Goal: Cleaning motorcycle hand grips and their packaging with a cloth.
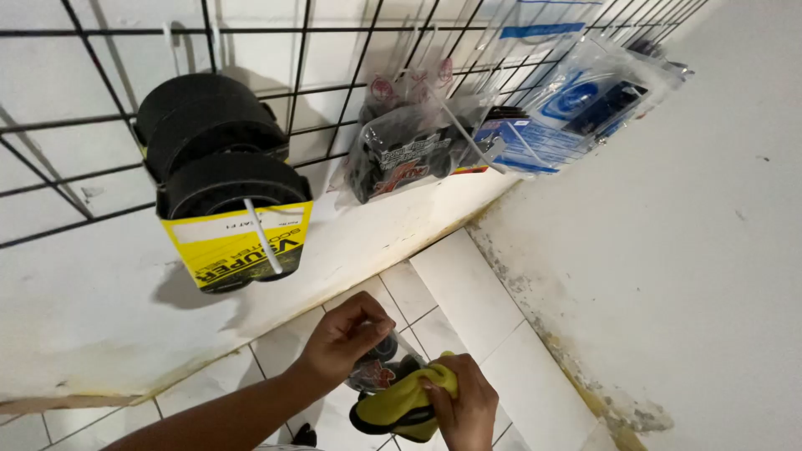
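Low in the head view, my left hand (pixel 347 338) pinches the top of a clear plastic packet (pixel 376 372) that holds a dark part and has red print. Just right of it, my right hand (pixel 464 405) grips a yellow-green cloth (pixel 401 405) pressed against the packet's lower side. Both hands hover above a white tiled floor (pixel 468 292), near the foot of the wall.
A black wire grid (pixel 92 121) hangs on the white wall. On its white hooks hang black rolled items with a yellow card (pixel 230 188), a clear bag of dark parts (pixel 405 142) and blue-and-white packets (pixel 576 100). A stained white wall (pixel 668 250) stands on the right.
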